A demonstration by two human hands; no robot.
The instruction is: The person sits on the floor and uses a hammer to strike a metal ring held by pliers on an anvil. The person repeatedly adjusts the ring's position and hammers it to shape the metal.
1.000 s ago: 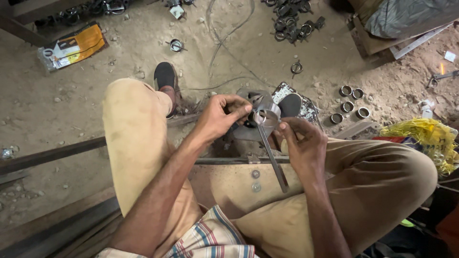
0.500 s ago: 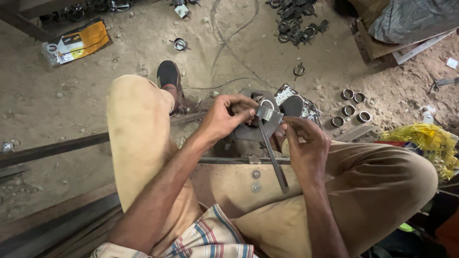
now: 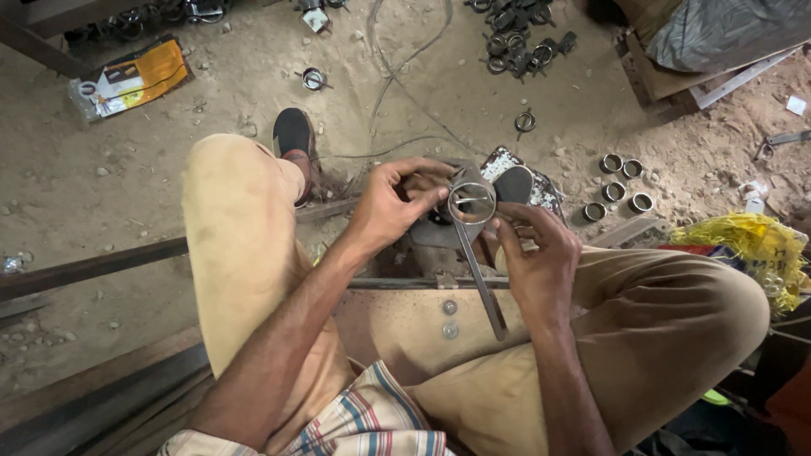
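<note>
I sit with knees spread in tan trousers above a sandy floor. My left hand [image 3: 395, 203] pinches the rim of a short metal ring [image 3: 471, 201] that sits at the top end of a flat metal strip [image 3: 478, 274]. My right hand [image 3: 536, 257] grips the strip just below the ring, fingers curled around it. The strip slants down toward my lap. A dark metal block [image 3: 431, 232] lies under the ring between my shoes, partly hidden by both hands.
Several loose metal rings [image 3: 621, 184] lie on the sand at the right. A dark pile of ring-and-strip parts [image 3: 519, 42] is at the top. A yellow packet [image 3: 131, 80] lies top left, yellow cloth [image 3: 752, 245] at right, long steel bars [image 3: 84, 270] at left.
Both hands stay on the ring and strip. The left fingers have shifted slightly around the ring's rim, and the view has tilted a little.
</note>
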